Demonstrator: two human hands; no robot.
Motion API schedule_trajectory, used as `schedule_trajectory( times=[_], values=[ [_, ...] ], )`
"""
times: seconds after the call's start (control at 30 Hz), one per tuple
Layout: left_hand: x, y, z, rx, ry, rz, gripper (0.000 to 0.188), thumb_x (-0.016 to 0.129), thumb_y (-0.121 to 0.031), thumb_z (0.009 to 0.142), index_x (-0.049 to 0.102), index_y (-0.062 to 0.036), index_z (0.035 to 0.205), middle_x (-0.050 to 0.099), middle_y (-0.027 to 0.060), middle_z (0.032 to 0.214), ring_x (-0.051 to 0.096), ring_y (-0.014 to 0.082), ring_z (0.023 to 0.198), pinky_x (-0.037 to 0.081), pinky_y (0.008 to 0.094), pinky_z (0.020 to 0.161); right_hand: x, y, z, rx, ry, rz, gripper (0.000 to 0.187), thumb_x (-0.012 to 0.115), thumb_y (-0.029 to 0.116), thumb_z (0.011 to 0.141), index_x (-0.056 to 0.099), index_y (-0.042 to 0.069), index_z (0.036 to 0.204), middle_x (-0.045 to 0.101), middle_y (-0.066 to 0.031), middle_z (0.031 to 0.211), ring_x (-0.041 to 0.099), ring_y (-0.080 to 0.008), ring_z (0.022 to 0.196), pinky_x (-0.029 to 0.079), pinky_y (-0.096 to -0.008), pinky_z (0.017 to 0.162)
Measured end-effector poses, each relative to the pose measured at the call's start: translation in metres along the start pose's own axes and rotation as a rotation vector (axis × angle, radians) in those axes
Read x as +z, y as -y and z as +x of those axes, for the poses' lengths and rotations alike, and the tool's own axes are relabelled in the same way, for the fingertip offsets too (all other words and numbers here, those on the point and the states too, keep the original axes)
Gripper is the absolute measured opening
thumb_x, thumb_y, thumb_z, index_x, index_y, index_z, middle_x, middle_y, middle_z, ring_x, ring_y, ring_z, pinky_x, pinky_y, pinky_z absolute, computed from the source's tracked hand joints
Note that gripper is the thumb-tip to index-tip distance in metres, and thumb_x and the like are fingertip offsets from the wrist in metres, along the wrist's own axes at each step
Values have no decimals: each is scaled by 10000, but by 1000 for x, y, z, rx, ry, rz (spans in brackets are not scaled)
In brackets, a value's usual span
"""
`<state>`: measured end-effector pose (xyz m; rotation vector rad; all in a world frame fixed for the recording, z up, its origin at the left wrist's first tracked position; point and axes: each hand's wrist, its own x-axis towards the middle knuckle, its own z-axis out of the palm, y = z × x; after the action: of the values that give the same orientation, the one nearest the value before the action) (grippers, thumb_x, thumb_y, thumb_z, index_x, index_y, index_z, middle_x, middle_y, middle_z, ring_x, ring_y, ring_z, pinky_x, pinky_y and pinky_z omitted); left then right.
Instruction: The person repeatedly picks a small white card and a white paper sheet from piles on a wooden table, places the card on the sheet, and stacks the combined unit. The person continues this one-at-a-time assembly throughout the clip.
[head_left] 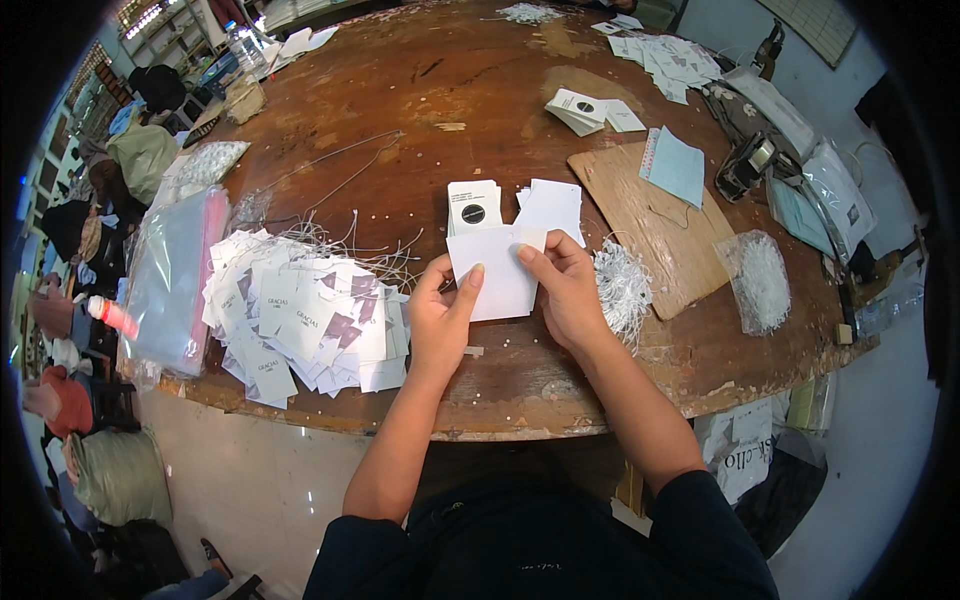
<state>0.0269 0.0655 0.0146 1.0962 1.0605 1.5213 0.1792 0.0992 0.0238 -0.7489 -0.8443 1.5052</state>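
Note:
My left hand (446,312) and my right hand (568,290) hold white card tags (497,272) between them, thumbs pressed on the blank faces. At least two tags overlap there, but I cannot tell how many. Just beyond them lies a stack of printed tags (474,203) with a dark round mark. Beside that stack, more blank white tags (552,206) lie face down. To the left of my left hand spreads a big heap of strung tags (300,315), their strings trailing to the far side. A bundle of white strings (622,283) rests right of my right hand.
A wooden board (655,225) carries a light-blue notebook (674,167). Right of it sits a clear bag of small white pieces (759,282). Clear plastic bags (165,285) lie at the left edge. Farther off are more tags (578,108) and a tape dispenser (750,165).

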Motion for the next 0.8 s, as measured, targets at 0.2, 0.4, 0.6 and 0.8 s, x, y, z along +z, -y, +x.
schedule_trajectory(
  times=[0.2,0.4,0.6,0.8],
  values=[
    [0,1,0,24,9,2,284,646,-166,989,564,36,1171,647,101,1098,649,138,957,537,270,833,-1,0,0,-10,15,-64,132,714,40,900,630,-2,992,696,-68,935,640,-96,846,525,-247,786],
    [0,1,-1,11,21,12,285,647,-175,989,563,35,1162,647,104,1094,654,141,956,546,276,821,-1,1,-1,-6,13,-79,124,717,32,894,635,-7,978,697,-69,921,640,-90,827,525,-236,762],
    [0,1,-1,0,15,5,271,643,-173,990,565,30,1152,648,105,1090,655,142,956,549,277,810,-2,0,-1,-5,26,-100,105,715,36,898,638,-7,953,696,-56,887,632,-74,786,519,-220,733],
    [0,1,-1,19,22,31,281,647,-184,988,565,30,1151,651,105,1088,657,143,952,546,271,807,-6,-2,1,10,45,-118,105,700,45,911,632,-10,967,693,-61,904,639,-89,801,531,-247,762]
  ],
)
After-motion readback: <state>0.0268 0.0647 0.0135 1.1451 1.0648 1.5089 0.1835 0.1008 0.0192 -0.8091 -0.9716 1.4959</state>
